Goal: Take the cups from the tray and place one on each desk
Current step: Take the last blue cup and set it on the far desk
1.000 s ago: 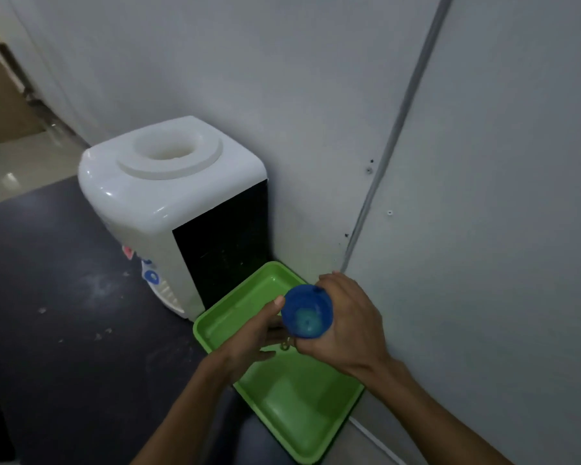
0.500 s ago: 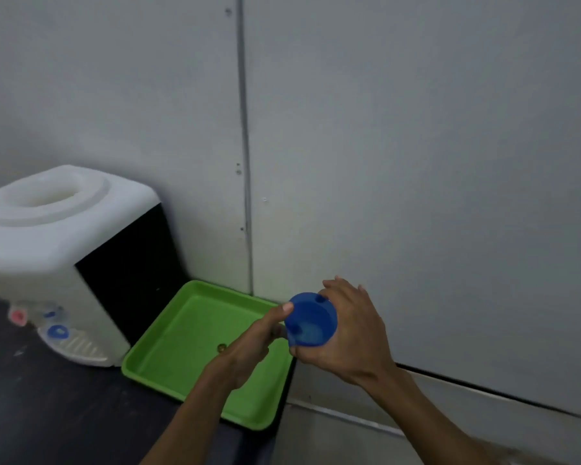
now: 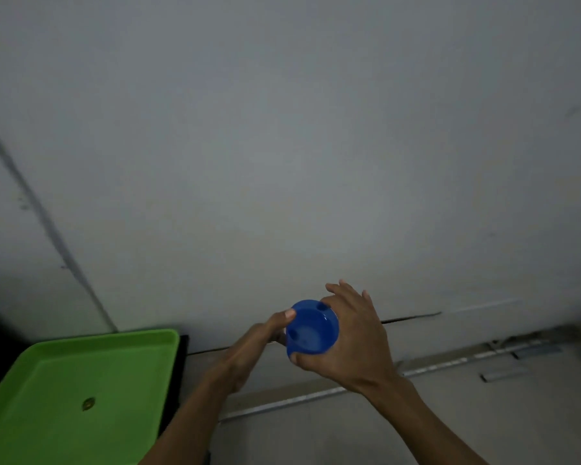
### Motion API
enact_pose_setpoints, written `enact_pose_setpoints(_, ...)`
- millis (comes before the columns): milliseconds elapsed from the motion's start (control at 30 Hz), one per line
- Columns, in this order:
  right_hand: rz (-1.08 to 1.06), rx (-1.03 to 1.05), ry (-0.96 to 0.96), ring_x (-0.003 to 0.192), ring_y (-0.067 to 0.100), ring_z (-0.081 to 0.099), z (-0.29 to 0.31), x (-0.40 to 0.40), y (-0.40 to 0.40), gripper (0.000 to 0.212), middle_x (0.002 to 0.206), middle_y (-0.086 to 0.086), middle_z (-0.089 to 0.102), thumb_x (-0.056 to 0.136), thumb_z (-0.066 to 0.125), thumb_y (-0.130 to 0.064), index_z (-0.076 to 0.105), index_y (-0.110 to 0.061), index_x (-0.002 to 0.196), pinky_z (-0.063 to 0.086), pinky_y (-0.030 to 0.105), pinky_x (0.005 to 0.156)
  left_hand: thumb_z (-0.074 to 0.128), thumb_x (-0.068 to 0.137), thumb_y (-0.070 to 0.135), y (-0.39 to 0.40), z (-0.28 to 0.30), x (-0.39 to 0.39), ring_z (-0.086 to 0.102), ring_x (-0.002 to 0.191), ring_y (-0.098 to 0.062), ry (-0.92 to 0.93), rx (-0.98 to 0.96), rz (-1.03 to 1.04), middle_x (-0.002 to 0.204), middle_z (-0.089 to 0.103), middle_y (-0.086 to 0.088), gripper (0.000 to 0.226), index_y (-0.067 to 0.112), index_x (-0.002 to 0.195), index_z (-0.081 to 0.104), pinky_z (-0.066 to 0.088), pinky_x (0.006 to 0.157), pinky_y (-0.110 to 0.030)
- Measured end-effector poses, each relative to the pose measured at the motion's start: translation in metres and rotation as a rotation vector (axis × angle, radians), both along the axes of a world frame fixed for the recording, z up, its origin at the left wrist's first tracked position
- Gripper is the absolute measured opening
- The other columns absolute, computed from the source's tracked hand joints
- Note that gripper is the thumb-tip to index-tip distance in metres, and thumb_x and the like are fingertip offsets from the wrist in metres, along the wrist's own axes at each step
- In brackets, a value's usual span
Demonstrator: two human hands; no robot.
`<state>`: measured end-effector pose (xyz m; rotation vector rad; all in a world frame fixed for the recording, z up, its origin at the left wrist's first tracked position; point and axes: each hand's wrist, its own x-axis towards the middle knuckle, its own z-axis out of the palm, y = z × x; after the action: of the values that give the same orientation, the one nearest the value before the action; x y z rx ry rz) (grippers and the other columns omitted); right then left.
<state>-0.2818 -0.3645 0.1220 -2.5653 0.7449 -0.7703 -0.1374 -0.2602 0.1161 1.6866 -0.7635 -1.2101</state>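
A grey wall (image 3: 282,146) now fills most of the view; the water dispenser seen earlier has gone out of frame and the green tray (image 3: 81,391) has slid to the lower left. The blue cup (image 3: 311,327) is held in the air right of the tray, clear of it, the right hand (image 3: 353,340) wrapped around its side and the left hand (image 3: 252,347) touching its left rim with thumb. Its mouth faces up toward the camera, axis roughly upright.
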Motion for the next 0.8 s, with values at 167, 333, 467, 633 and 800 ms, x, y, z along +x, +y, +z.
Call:
enact_pose_setpoints(167,-0.125,0.006,-0.002,0.137,0.021,0.039,0.001,-0.094,-0.047,0.087,0.137,0.003,0.056,0.046,0.066,-0.075,0.063,-0.019,0.113,0.018,0.049,0.117,0.030,0.090,0.066,-0.066,0.005,-0.088,0.050,0.105,0.000,0.004,-0.002,-0.095,0.107,0.061,0.014,0.029,0.055,0.095,0.056,0.016,0.114,-0.052)
enact_pose_setpoints(333,-0.246,0.004,-0.020,0.139,0.018,0.035,-0.002,-0.200,-0.094,0.086,0.137,0.000,0.054,0.046,0.071,-0.071,0.061,-0.021,0.116,0.016,0.046,0.118,0.031,0.077,0.067,-0.125,0.006,-0.188,0.048,0.094,0.008,0.055,-0.020,-0.227,0.102,0.055,0.025,0.031,0.054,0.098,0.050,0.018,0.113,-0.049)
enact_pose_setpoints(467,-0.384,-0.006,-0.031,0.136,0.020,0.041,-0.008,-0.283,-0.126,0.084,0.132,0.002,0.058,0.044,0.069,-0.070,0.062,-0.020,0.112,0.024,0.050,0.116,0.031,0.075,0.071,-0.176,0.002,-0.264,0.048,0.105,-0.001,0.073,0.016,-0.369,0.105,0.056,0.021,0.037,0.052,0.102,0.050,0.018,0.114,-0.049)
enact_pose_setpoints(633,-0.572,-0.001,0.004,0.126,0.017,0.049,-0.015,-0.381,-0.162,0.080,0.123,-0.004,0.062,0.044,0.074,-0.069,0.062,-0.023,0.109,0.027,0.049,0.115,0.037,0.073,0.086,-0.238,-0.008,-0.351,0.043,0.126,-0.011,0.070,0.051,-0.575,0.126,0.056,0.013,0.060,0.052,0.119,0.052,0.017,0.115,-0.050)
enact_pose_setpoints(800,-0.741,-0.018,0.017,0.130,0.025,0.046,-0.015,-0.462,-0.188,0.089,0.130,0.005,0.059,0.047,0.067,-0.072,0.062,-0.017,0.118,0.011,0.039,0.114,0.043,0.056,0.096,-0.304,-0.019,-0.425,0.044,0.132,-0.017,0.018,0.091,-0.715,0.148,0.046,0.000,0.111,0.030,0.144,0.041,0.031,0.111,-0.050)
